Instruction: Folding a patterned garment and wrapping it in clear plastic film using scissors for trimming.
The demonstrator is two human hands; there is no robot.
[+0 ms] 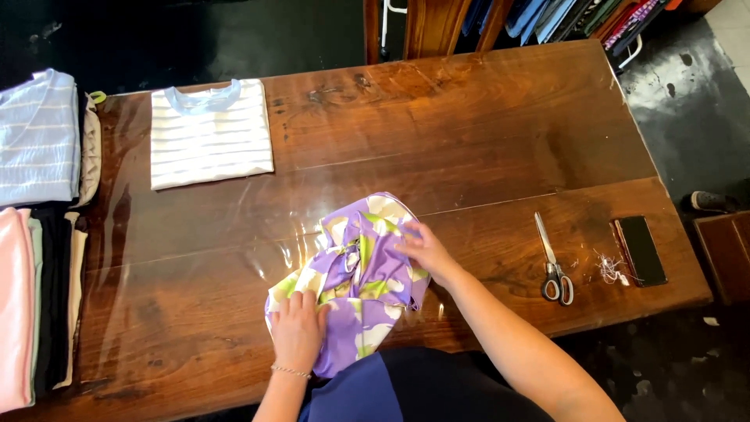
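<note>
Left hand (297,328) flat, gripping the near-left edge of a crumpled purple floral garment (355,281) at the wooden table's (469,141) front edge, right hand (422,246) pinching its right side, scissors (553,262) well apart to the right.

A crumpled purple garment (355,285) with white and green flowers lies bunched at the table's near edge.

Dark phone screen (644,250) beside scissors (554,266)
</note>
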